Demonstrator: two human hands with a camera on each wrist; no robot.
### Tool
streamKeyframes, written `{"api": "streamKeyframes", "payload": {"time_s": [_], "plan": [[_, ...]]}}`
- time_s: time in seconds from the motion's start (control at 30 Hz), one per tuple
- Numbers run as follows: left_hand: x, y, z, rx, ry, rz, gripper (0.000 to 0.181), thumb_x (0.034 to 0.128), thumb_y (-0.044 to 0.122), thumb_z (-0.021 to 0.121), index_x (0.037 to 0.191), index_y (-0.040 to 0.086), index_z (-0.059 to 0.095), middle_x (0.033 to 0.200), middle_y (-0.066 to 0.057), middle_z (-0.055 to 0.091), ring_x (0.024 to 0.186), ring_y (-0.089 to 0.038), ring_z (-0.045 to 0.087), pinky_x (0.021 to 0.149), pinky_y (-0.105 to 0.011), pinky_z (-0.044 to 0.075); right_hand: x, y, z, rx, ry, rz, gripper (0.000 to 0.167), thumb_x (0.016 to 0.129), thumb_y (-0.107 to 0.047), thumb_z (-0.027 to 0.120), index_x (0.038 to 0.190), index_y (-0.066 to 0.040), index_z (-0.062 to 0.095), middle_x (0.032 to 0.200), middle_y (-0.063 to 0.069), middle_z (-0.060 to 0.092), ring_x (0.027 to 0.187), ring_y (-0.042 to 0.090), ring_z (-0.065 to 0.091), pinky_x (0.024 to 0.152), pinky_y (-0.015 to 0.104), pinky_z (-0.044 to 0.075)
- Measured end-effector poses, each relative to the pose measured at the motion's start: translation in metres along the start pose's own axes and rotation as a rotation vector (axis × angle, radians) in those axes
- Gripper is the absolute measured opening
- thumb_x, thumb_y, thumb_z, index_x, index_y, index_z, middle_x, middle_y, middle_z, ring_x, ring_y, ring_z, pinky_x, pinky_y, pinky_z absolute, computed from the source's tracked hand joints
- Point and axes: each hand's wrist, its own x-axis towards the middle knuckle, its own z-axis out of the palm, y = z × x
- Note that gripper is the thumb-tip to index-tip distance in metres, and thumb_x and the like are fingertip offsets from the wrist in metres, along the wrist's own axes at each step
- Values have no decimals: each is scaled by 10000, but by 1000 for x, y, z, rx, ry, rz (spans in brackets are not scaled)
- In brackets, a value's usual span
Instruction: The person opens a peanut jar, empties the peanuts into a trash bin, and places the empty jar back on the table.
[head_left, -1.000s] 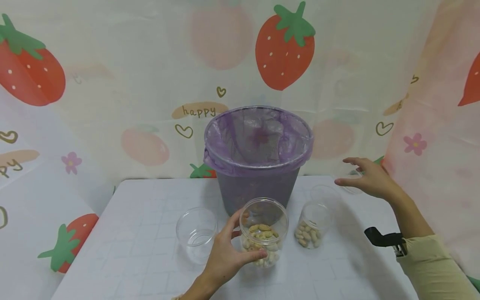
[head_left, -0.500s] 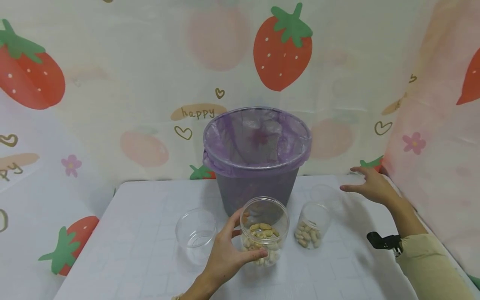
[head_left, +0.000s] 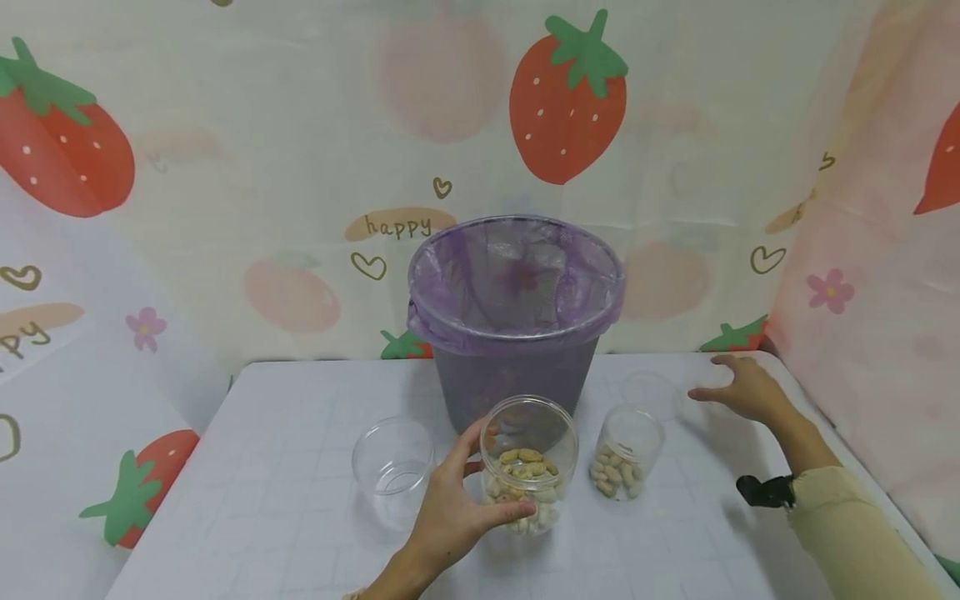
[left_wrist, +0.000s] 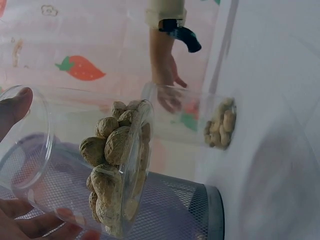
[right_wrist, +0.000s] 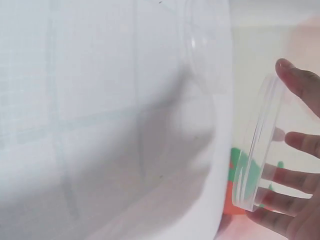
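Note:
The left hand (head_left: pixel 461 504) grips a clear jar (head_left: pixel 528 462) part-filled with peanuts (left_wrist: pixel 107 170), thumb at the front and fingers round the far side. At the back right of the table, the right hand (head_left: pixel 750 392) holds a clear round lid (right_wrist: pixel 256 150) by its edge between thumb and fingers; the lid is barely visible in the head view. A smaller clear jar (head_left: pixel 627 437) holding peanuts (left_wrist: pixel 221 125) stands between the hands. Another clear round lid, or a similar flat piece (head_left: pixel 648 395), lies behind it.
Behind the held jar stands a mesh bin (head_left: pixel 517 367) lined with a purple bag. A clear container (head_left: pixel 393 467), with no contents visible, is left of the left hand. The white-covered table (head_left: pixel 270 483) meets strawberry-patterned cloth at the back.
The right hand has moved lower and slightly to the right, nearer the tabletop, with its fingers still spread round the lid. The left hand and its jar have stayed in place.

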Motion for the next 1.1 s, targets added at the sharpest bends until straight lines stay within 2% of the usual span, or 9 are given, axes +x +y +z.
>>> {"api": "streamKeyframes", "payload": {"time_s": [0.43,0.67,1.1], "plan": [[-1,0,0,0,-3,-5,959,621,262,925,1443,237,432,1304,165,583,1193,-96,536,1000,-357,475,1,20,17,-37,-52,51,930,771,-542,744,1325,141,440,1266,468,429,1150,589,444,946,685,394],[-1,0,0,3,-2,-2,956,619,266,925,1438,256,432,1312,164,580,1197,-100,534,999,-349,477,7,20,17,-70,-80,59,914,758,-513,769,1290,161,456,1216,454,470,1094,594,486,917,689,410],[-2,0,-1,15,-1,-9,950,622,268,923,1438,249,438,1332,152,572,1203,-107,534,991,-344,481,9,19,26,-59,-145,115,933,772,-511,754,1307,171,411,1238,476,415,1123,662,424,938,711,380]]}}
